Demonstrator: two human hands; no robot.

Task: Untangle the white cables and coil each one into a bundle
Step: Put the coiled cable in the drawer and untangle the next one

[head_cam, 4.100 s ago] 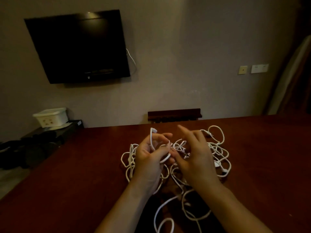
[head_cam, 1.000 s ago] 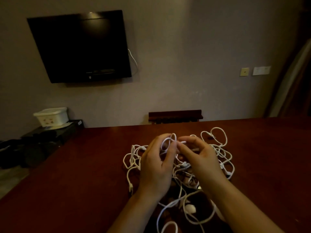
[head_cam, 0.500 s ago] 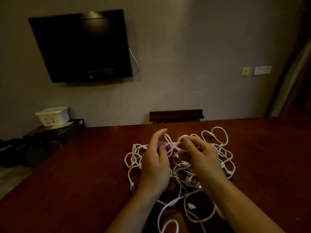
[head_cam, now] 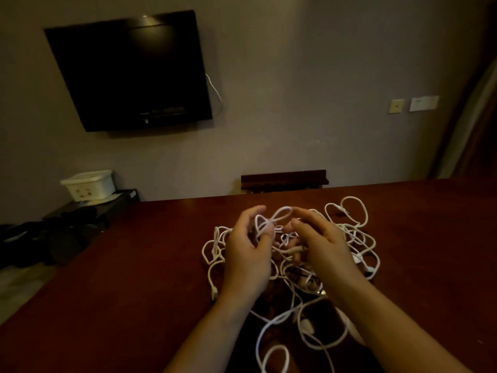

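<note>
Untangling under way: the left hand (head_cam: 248,254) pinches a raised loop of the thin white cables (head_cam: 349,232) heaped on the dark red wooden bench (head_cam: 134,265); the right hand (head_cam: 320,243) hovers relaxed, likely to trace that strand free next.

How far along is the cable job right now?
Nothing is coiled yet: the white cables lie in one tangled heap on the dark red wooden table. The left hand pinches a raised loop; the right hand hovers open beside it. All separating and coiling remains.
</note>
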